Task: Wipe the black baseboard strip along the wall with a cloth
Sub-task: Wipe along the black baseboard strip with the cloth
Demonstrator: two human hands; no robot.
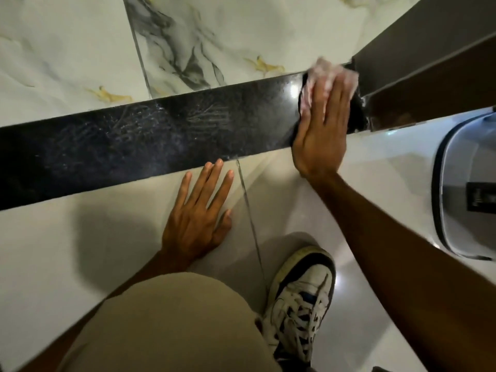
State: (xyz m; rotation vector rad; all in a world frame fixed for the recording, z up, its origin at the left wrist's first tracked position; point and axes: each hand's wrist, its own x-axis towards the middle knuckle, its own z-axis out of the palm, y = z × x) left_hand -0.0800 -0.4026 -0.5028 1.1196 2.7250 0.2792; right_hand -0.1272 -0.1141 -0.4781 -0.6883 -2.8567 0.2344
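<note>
A glossy black baseboard strip (139, 140) runs across the view between the marble wall and the pale floor, with smeared streaks along its middle. My right hand (320, 130) lies flat on the strip's right end, fingers together, pressing a pale pinkish-white cloth (324, 72) against it. The cloth shows above and beside my fingertips, blurred. My left hand (200, 213) rests flat on the floor just below the strip, fingers spread, holding nothing.
A brown door frame or cabinet edge (418, 57) meets the strip's right end. A white and grey bin (464, 183) stands on the floor at far right. My knee in beige trousers (171, 326) and a white sneaker (300, 302) fill the foreground.
</note>
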